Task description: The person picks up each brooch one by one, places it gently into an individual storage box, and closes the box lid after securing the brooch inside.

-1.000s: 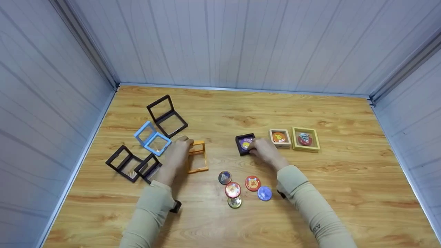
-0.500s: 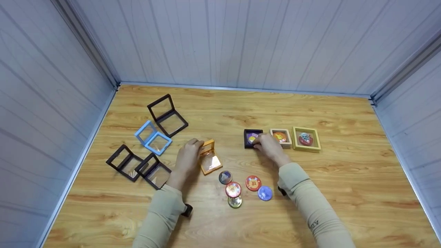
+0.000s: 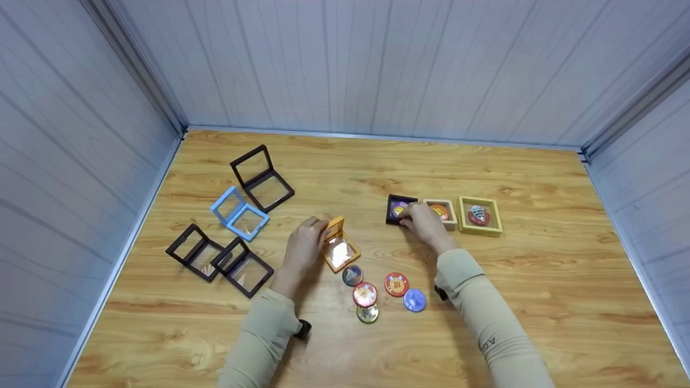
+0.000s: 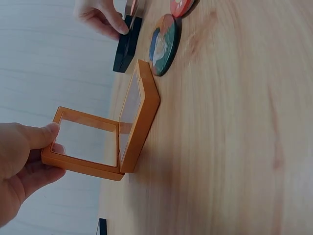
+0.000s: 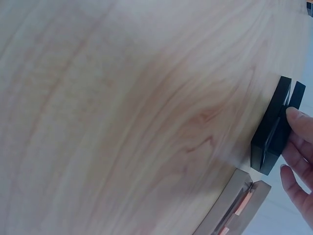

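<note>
The left hand [image 3: 306,243] pinches the raised half of an orange frame [image 3: 340,252], its thumb on the rim and the other fingers curled behind, while the lower half lies on the desk [image 3: 560,280], the two standing open at the hinge. From the orange frame, at two o'clock, the right hand [image 3: 426,222] grips a small black case [image 3: 392,210] between thumb and fingers; a purple and yellow badge [image 3: 399,208] shows inside, and the right wrist view shows a narrow gap between the case's two halves. A cream case [image 3: 451,218] with an orange badge [image 3: 439,210] sits just beside it at three o'clock, followed by a yellow case [image 3: 480,231] holding a red badge with a striped piece on it. Just beside the orange frame at five o'clock is a dark round badge [image 3: 352,275]; further along that line a red badge [image 3: 365,295] overlaps a gold-green one [image 3: 367,314]. Another red badge [image 3: 397,284] lies to their two o'clock, a blue badge [image 3: 414,300] near it. Toward nine o'clock of the orange frame two black frames [image 3: 239,263] stand open, overlapping in view; toward ten are an open light blue frame [image 3: 237,215] and a larger black frame [image 3: 259,180].
</note>
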`<state>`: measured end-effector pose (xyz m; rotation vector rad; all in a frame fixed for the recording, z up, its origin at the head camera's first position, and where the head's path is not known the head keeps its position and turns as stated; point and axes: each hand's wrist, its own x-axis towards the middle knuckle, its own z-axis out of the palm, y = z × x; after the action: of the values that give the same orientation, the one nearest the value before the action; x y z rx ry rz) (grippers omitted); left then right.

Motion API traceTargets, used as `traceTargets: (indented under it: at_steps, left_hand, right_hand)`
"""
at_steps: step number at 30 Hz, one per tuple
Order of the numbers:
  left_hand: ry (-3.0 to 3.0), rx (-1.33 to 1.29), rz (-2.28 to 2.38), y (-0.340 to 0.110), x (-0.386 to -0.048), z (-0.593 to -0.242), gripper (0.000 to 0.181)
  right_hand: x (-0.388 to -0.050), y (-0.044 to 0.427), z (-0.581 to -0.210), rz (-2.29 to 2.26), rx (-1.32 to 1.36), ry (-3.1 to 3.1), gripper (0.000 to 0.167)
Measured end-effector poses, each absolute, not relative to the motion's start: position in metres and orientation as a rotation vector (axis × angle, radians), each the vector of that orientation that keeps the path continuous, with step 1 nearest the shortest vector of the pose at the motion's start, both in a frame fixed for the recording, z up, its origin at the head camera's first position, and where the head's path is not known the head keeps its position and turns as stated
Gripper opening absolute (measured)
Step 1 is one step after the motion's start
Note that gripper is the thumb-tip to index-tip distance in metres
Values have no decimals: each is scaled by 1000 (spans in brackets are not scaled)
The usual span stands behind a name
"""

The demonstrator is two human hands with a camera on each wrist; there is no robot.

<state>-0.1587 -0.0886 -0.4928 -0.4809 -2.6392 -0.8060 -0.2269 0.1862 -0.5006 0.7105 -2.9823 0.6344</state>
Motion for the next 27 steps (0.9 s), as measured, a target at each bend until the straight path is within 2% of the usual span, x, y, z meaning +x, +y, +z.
traceTargets:
  at_steps: [15,27]
  left_hand:
    - [-2645,-477,-865,-79,-157,-494,17]
    - [-2644,-473,-860,-80,-156,-494,17]
  right_hand:
    - [-227,186,-503,648,677,-2969,14]
    - [-200,182,-494,801,811,-2867,20]
